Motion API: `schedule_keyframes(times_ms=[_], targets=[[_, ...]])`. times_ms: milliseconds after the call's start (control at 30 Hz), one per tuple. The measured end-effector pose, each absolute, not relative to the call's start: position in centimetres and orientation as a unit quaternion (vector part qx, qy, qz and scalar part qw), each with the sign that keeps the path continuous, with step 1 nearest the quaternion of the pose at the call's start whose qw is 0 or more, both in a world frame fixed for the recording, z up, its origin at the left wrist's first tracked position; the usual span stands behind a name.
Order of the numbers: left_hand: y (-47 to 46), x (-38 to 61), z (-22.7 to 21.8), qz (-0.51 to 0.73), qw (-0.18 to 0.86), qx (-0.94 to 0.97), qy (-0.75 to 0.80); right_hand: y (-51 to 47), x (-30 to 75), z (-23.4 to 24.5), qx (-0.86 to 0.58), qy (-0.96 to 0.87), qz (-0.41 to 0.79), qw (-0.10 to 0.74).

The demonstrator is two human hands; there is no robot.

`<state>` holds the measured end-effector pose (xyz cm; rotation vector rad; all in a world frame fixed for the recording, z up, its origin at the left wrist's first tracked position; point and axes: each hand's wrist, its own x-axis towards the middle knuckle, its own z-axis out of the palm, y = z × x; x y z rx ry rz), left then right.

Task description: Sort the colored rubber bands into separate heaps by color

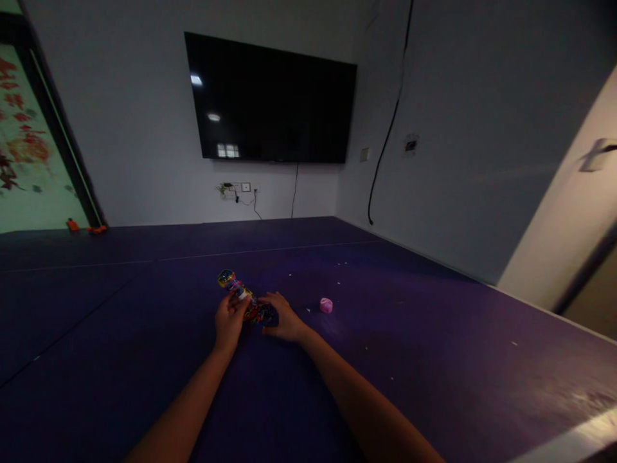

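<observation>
Multicoloured, busy-patterned long object (240,294) lies low over the dark purple floor (434,360), tilted away from me to the left, far end free, near end in my hands. Both forearms reach straight forward from the bottom edge and converge on it, wrists low.

My left hand (229,320) is knuckles up; its fingers (240,303) curl closed around the middle of the object. My right hand (285,320) comes in from the right, palm facing left. Its fingers (270,299) wrap over the top of the near end and the thumb sits below, so it's closed on that end. The hands are nearly touching.

A small pink object (326,305) sits on the floor just right of my right hand, apart from it. A black TV (270,99) hangs on the far wall. Lighting is dim, so the object's details are unclear.
</observation>
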<state>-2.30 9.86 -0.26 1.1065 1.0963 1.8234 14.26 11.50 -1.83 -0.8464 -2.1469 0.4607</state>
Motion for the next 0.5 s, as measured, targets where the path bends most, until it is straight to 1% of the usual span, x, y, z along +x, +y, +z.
schedule_keyframes(times_ms=[167,233,300,400,500], targets=[[9.8,-2.2,-0.2,0.709,0.366,0.433,0.420,11.4,14.1,-2.1,-0.388,-0.805,0.154,0.422],[9.9,-2.3,-0.3,0.709,0.369,0.434,0.416,11.0,13.9,-1.7,-0.391,-0.806,0.130,0.425],[9.9,-2.4,-0.3,0.713,0.364,0.430,0.417,10.4,13.7,-1.2,-0.376,-0.825,0.108,0.409],[10.1,-2.6,-0.3,0.719,0.354,0.421,0.426,9.6,13.3,-0.5,-0.340,-0.865,0.097,0.356],[10.2,-2.8,-0.3,0.718,0.349,0.413,0.439,9.0,13.1,-0.3,-0.348,-0.880,0.101,0.306]])
